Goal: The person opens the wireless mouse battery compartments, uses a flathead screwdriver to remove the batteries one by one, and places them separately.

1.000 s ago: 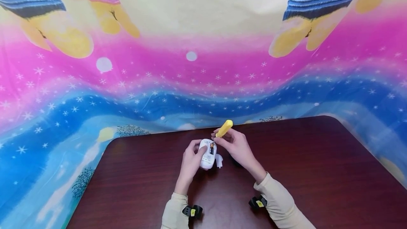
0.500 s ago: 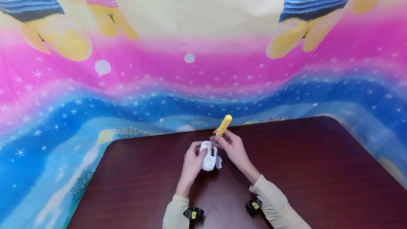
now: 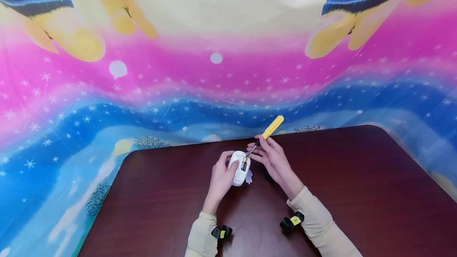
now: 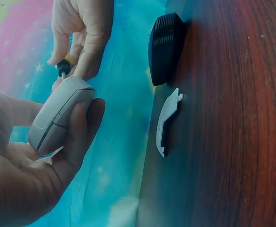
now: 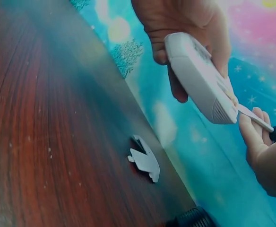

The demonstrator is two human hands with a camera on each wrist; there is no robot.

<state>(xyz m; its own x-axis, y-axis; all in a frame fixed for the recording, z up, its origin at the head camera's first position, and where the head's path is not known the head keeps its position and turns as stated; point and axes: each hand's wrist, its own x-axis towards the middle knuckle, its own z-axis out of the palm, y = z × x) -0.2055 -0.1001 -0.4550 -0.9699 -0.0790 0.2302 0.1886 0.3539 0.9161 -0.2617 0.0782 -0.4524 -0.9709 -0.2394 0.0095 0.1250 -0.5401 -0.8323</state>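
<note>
My left hand (image 3: 222, 175) grips a white computer mouse (image 3: 238, 180) with its underside facing up, thumb across it. In its uncovered battery compartment lies a battery (image 3: 244, 163). Slanting up to the right, a screwdriver (image 3: 272, 127) with a yellow handle is held by the fingers of my right hand (image 3: 277, 163). Its shaft (image 5: 255, 117) reaches the compartment's end, where the tip meets the battery area; exact contact is hard to see. Below the mouse, the loose white battery cover (image 4: 168, 122) lies on the table.
A black ribbed object (image 4: 166, 49) stands on the table near the cover, mostly hidden by my right hand in the head view. The dark wooden table (image 3: 160, 193) ends at a printed cloth backdrop (image 3: 228, 70). Each sleeve carries a black wrist camera (image 3: 292, 222).
The screwdriver has tilted further to the right, and my right hand has shifted right, with more shaft showing. The mouse and left hand have moved slightly right and up in view.
</note>
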